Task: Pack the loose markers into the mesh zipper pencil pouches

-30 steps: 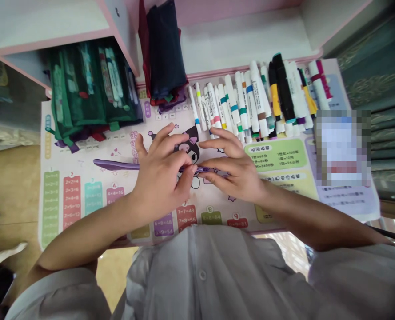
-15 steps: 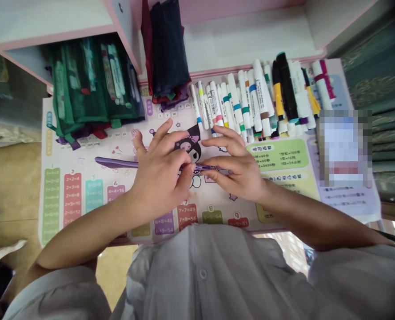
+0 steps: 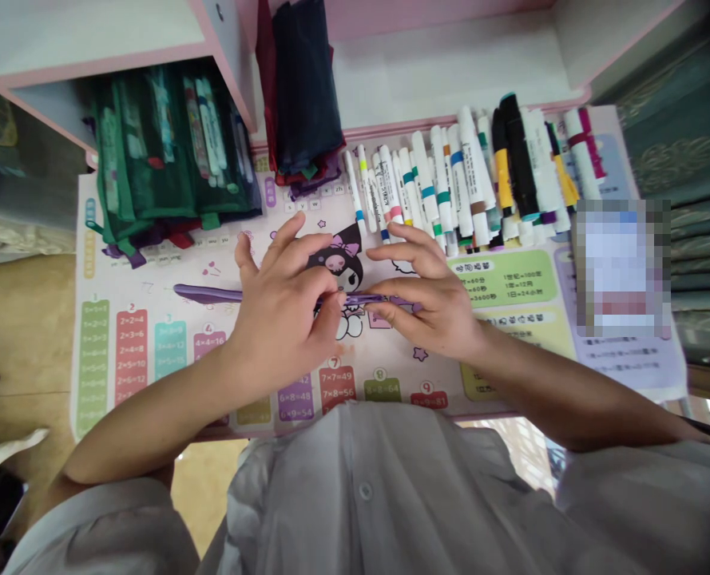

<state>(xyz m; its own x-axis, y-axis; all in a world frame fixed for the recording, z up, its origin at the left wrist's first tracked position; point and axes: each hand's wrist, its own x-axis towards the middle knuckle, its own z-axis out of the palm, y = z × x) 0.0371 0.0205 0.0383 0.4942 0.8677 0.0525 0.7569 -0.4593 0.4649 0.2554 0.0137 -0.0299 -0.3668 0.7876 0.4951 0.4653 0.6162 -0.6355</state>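
Note:
A thin purple pouch (image 3: 208, 295) is held nearly edge-on above the desk, its long side running left to right. Thumb and forefinger of my left hand (image 3: 286, 311) pinch its upper edge near the middle, the other fingers spread outward. At the pouch's right end, my right hand (image 3: 432, 295) grips the edge between thumb and fingers. A short strip of purple edge shows between the two pinches. My left hand covers the part of the pouch behind it, and the pouch's contents cannot be made out.
Many markers (image 3: 430, 188) lie in a row at the back. Green mesh bags (image 3: 151, 188) with pens inside sit at the left under a shelf (image 3: 103, 68). Dark blue and red bags (image 3: 307, 88) are stacked beside them. A blurred-out rectangular object (image 3: 621, 267) lies at the right.
My left fingertips have slid slightly left along the pouch's edge, so the gap between my two pinches is a little wider. My right hand keeps its grip.

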